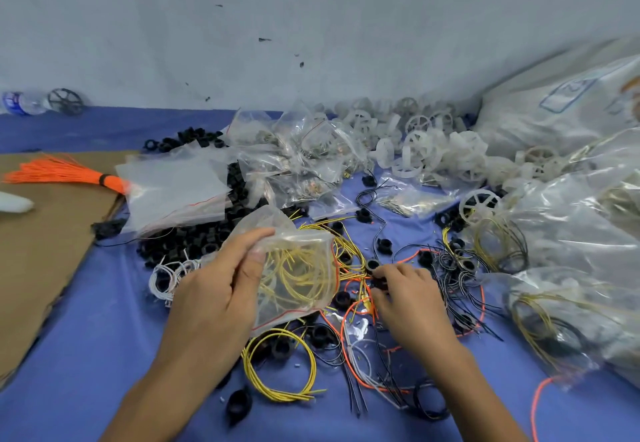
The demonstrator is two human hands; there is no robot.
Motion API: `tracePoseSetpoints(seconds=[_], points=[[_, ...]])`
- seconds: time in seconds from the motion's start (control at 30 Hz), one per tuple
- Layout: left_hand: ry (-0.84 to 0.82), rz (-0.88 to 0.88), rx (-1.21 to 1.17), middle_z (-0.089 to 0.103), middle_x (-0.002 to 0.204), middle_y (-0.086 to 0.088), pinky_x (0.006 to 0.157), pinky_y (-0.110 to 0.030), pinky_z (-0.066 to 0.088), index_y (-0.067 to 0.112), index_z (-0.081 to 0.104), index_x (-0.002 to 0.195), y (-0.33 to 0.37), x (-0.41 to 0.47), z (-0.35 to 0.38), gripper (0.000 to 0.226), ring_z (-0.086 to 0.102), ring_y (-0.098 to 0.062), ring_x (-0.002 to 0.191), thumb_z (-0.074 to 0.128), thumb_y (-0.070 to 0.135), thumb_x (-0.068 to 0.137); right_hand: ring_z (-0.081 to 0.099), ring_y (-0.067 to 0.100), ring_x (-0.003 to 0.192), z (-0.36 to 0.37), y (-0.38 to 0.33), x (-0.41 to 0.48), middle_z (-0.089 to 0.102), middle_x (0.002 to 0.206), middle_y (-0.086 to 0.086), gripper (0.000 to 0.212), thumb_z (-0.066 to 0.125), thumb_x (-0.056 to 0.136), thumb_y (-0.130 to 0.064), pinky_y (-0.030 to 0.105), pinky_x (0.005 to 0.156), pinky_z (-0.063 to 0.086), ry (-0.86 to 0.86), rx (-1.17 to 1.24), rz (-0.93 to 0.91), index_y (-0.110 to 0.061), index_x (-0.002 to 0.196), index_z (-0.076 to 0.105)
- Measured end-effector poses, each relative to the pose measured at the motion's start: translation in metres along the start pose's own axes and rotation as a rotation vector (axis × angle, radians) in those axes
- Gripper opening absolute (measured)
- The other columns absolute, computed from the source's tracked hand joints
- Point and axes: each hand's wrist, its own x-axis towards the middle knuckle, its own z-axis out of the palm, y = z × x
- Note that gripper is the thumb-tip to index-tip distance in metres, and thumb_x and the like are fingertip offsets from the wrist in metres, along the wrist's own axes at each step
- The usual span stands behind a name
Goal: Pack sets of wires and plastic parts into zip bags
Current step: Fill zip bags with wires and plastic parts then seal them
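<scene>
Much loose wire (453,282) litters the blue cloth (86,303), so hold the zip bag (298,268), pinched in your left hand (214,289), open toward your right hand (405,299). It pinches a black ring (379,284) beside the bag; lift it clear of tangles.

Right hand (405,299) fingers partly hidden, bottle (20,103) cut off

A plastic water bottle (20,103) lies near the wall (311,26); a brown cardboard sheet (41,251) covers the blue surface (86,355) at left.
</scene>
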Motion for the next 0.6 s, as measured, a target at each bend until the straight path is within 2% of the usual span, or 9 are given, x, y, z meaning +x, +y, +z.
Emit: tracePoseSetpoints(seconds=[0.1,0.23,0.3,0.37,0.43,0.5,0.53,0.6], points=[[-0.017,0.0,-0.002,0.063,0.069,0.008,0.059,-0.025,0.047,0.057,0.054,0.119,0.0,-0.003,0.002,0.029,0.058,-0.009,0.064,0.037,0.053,0.096,0.049,0.026,0.102,0.008,0.004,0.01,0.061,0.116,-0.002,0.025,0.052,0.096,-0.036,0.036,0.089,0.039,0.058,-0.01,-0.009,-0.025,0.117,0.058],[-0.036,0.011,0.0,0.058,0.063,0.012,0.056,-0.021,0.041,0.052,0.055,0.12,0.003,-0.005,0.004,0.03,0.054,-0.008,0.058,0.037,0.052,0.096,0.047,0.025,0.103,0.004,0.006,0.011,0.056,0.115,0.001,0.021,0.047,0.101,-0.035,0.036,0.092,0.038,-0.021,-0.034,0.015,-0.019,0.111,0.057],[-0.044,0.019,0.011,0.055,0.061,0.018,0.055,-0.016,0.038,0.051,0.054,0.121,0.004,-0.007,0.005,0.028,0.051,-0.004,0.055,0.038,0.053,0.098,0.048,0.023,0.102,-0.01,0.006,0.002,0.054,0.11,0.001,0.019,0.05,0.1,-0.033,0.036,0.09,0.039,0.01,0.105,0.009,-0.019,0.108,0.06],[-0.053,0.022,0.017,0.053,0.06,0.017,0.054,-0.014,0.036,0.05,0.054,0.122,0.006,-0.008,0.006,0.025,0.049,-0.003,0.053,0.042,0.051,0.101,0.053,0.014,0.087,-0.034,0.003,-0.011,0.054,0.091,-0.007,0.009,0.058,0.095,-0.034,0.031,0.076,0.042,0.022,0.411,-0.018,-0.028,0.095,0.065],[-0.072,0.022,0.012,0.05,0.06,0.014,0.054,-0.016,0.036,0.048,0.055,0.123,0.006,-0.009,0.009,0.027,0.048,-0.005,0.053,0.043,0.052,0.1,0.046,0.008,0.064,-0.063,-0.006,-0.029,0.051,0.071,-0.012,0.011,0.063,0.089,-0.038,0.024,0.061,0.037,-0.249,0.797,-0.09,-0.028,0.09,0.068],[-0.089,0.023,0.009,0.049,0.062,0.013,0.055,-0.019,0.037,0.047,0.056,0.124,0.008,-0.009,0.012,0.028,0.047,-0.007,0.055,0.043,0.051,0.099,0.041,0.01,0.061,-0.082,-0.019,-0.046,0.05,0.067,-0.007,0.015,0.065,0.086,-0.038,0.022,0.056,0.033,-0.528,0.995,-0.196,-0.025,0.093,0.068],[-0.097,0.025,0.009,0.049,0.063,0.014,0.055,-0.019,0.037,0.046,0.055,0.124,0.01,-0.009,0.013,0.029,0.047,-0.006,0.055,0.043,0.051,0.098,0.042,0.011,0.061,-0.086,-0.028,-0.052,0.051,0.066,-0.008,0.013,0.066,0.087,-0.036,0.021,0.056,0.034,-0.576,1.017,-0.242,-0.025,0.093,0.068],[-0.112,0.03,0.025,0.052,0.066,0.018,0.055,-0.018,0.037,0.047,0.054,0.125,0.013,-0.01,0.014,0.031,0.049,-0.004,0.056,0.043,0.052,0.096,0.044,0.005,0.059,-0.084,-0.045,-0.059,0.055,0.064,-0.013,0.007,0.065,0.091,-0.03,0.02,0.056,0.035,-0.486,0.957,-0.287,-0.026,0.095,0.066]])
